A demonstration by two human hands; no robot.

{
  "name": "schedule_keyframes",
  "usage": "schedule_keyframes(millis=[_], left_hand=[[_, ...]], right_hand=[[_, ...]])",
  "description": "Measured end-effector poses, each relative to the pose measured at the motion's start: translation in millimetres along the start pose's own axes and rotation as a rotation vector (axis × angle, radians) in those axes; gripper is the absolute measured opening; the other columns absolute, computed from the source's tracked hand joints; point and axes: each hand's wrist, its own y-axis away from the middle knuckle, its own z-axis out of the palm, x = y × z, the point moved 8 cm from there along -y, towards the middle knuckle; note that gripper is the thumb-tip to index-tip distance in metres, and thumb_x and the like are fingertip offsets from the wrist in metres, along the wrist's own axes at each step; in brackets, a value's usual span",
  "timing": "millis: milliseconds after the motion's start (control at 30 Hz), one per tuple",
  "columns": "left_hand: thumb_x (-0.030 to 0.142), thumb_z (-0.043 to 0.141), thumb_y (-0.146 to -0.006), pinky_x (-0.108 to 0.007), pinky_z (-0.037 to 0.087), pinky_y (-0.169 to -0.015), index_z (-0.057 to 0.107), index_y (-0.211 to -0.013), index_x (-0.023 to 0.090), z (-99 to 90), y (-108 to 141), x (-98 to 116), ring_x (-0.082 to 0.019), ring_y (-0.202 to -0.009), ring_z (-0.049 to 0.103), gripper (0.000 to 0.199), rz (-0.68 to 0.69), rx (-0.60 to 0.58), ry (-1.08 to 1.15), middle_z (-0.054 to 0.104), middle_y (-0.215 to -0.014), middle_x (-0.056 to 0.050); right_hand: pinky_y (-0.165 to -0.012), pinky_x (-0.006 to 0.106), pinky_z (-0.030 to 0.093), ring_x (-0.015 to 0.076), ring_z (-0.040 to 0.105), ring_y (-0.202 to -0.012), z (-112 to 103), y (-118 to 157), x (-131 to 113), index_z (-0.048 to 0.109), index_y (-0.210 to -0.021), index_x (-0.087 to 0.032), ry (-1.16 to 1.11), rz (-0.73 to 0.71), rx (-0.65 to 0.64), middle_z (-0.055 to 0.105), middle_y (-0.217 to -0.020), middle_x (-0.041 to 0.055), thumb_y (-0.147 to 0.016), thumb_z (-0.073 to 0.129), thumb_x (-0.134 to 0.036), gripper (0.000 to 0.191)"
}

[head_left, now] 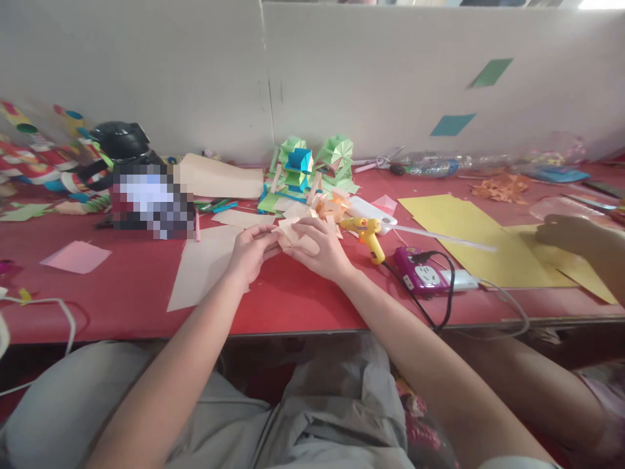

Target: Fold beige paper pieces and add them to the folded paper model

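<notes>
Between my two hands, over the red table point(288, 306), is a small piece of folded cream paper point(287, 236). My left hand point(251, 253) pinches its left side with thumb and fingers. From the right, my right hand point(319, 246) curls over the same paper, its fingers closed on it. Just right of that hand lies a yellow glue gun point(368, 236) with a clear glue stick point(439, 238) sticking out of its back. Flat cream sheets point(205, 267) lie left of my left hand. Orange folded paper pieces point(332, 207) are heaped behind my hands.
Green and blue folded paper shapes point(299, 161) stand at the back. A purple power strip point(422, 272) with cords is right of the glue gun. Yellow sheets point(469, 241) spread beyond it, where another person's hand point(561, 234) rests. A pink square point(75, 256) lies left.
</notes>
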Motion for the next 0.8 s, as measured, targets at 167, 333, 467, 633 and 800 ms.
schedule_keyframes(millis=[167, 333, 467, 633, 800], left_hand=[[0.015, 0.079, -0.066, -0.04, 0.057, -0.087, 0.059, -0.085, 0.015, 11.9, 6, 2, -0.019, -0.078, 0.072, 0.028, -0.02, -0.08, 0.028, 0.07, -0.082, -0.004], [0.028, 0.079, -0.072, -0.041, 0.058, -0.085, 0.057, -0.088, 0.016, 19.0, 7, 0, -0.019, -0.08, 0.071, 0.03, -0.081, -0.151, 0.058, 0.07, -0.089, -0.005], [0.012, 0.082, -0.064, -0.038, 0.059, -0.082, 0.052, -0.093, 0.018, 5.6, 3, -1, -0.018, -0.078, 0.071, 0.042, -0.052, -0.004, 0.048, 0.069, -0.088, -0.003], [0.015, 0.083, -0.062, -0.032, 0.057, -0.077, 0.058, -0.104, 0.019, 2.5, 1, 0, -0.017, -0.079, 0.069, 0.049, -0.008, -0.022, -0.014, 0.069, -0.087, -0.002], [0.023, 0.083, -0.064, -0.028, 0.054, -0.072, 0.068, -0.099, 0.017, 8.9, 3, 0, -0.018, -0.081, 0.068, 0.039, -0.031, -0.146, -0.036, 0.071, -0.09, -0.004]], right_hand=[[-0.097, 0.045, 0.05, 0.0266, 0.06, -0.111, -5, 1, 6, 0.065, -0.112, -0.023, 0.052, 0.03, 0.072, 0.062, -0.117, 0.0121, -0.085, 0.066, -0.031, 0.029], [-0.104, 0.047, 0.048, 0.0267, 0.058, -0.121, -4, 1, 3, 0.062, -0.12, -0.022, -0.018, -0.002, 0.028, 0.06, -0.128, 0.0129, -0.082, 0.058, -0.016, 0.038], [-0.11, 0.047, 0.044, 0.0248, 0.049, -0.135, 0, 0, 2, 0.056, -0.13, -0.022, -0.141, 0.003, -0.022, 0.054, -0.141, 0.0131, -0.08, 0.045, -0.005, 0.054], [-0.096, 0.042, 0.055, 0.0246, 0.061, -0.119, -1, 2, 24, 0.059, -0.126, -0.022, -0.262, 0.189, 0.082, 0.062, -0.13, 0.013, -0.081, 0.052, -0.012, 0.046], [-0.082, 0.037, 0.057, 0.0222, 0.069, -0.092, 1, 5, 36, 0.07, -0.104, -0.019, -0.421, 0.347, 0.072, 0.074, -0.1, 0.0075, -0.079, 0.061, -0.021, 0.027]])
